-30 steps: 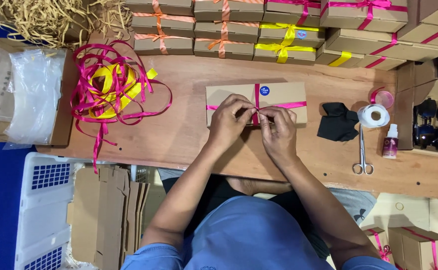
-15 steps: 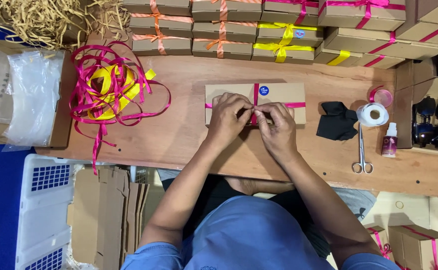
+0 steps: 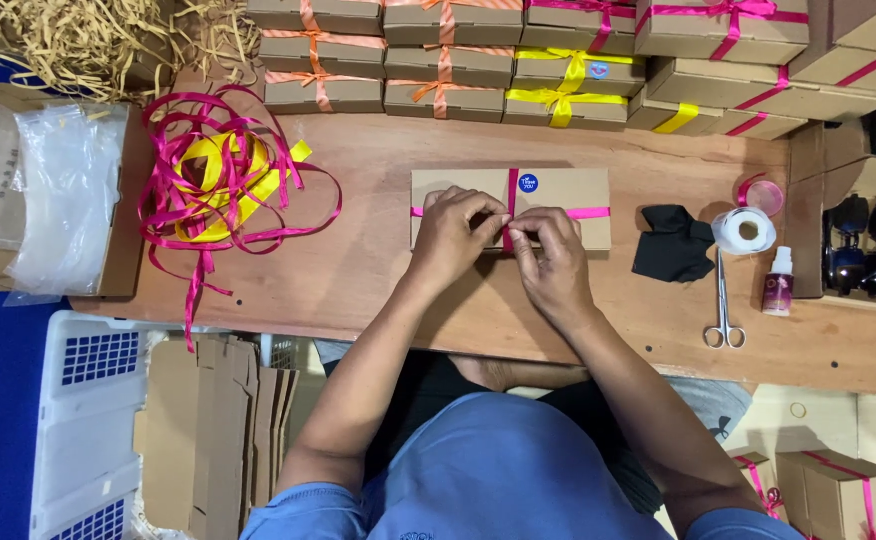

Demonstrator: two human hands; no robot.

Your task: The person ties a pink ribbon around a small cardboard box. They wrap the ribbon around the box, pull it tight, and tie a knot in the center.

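A flat brown cardboard box (image 3: 568,190) with a round blue sticker lies in the middle of the wooden table (image 3: 358,270). A pink ribbon (image 3: 588,212) runs across and around it. My left hand (image 3: 453,232) and my right hand (image 3: 548,250) meet over the box's near edge. Both pinch the pink ribbon where its bands cross. My fingers hide the crossing itself.
Loose pink and yellow ribbon (image 3: 218,190) lies at the left. Ribboned boxes (image 3: 478,60) are stacked along the back. To the right are a black cloth (image 3: 673,250), a tape roll (image 3: 745,230), scissors (image 3: 724,305), a small spray bottle (image 3: 778,285) and sunglasses (image 3: 863,250).
My hands have stayed over the box; only the fingers shift slightly on the ribbon. The box has not moved.
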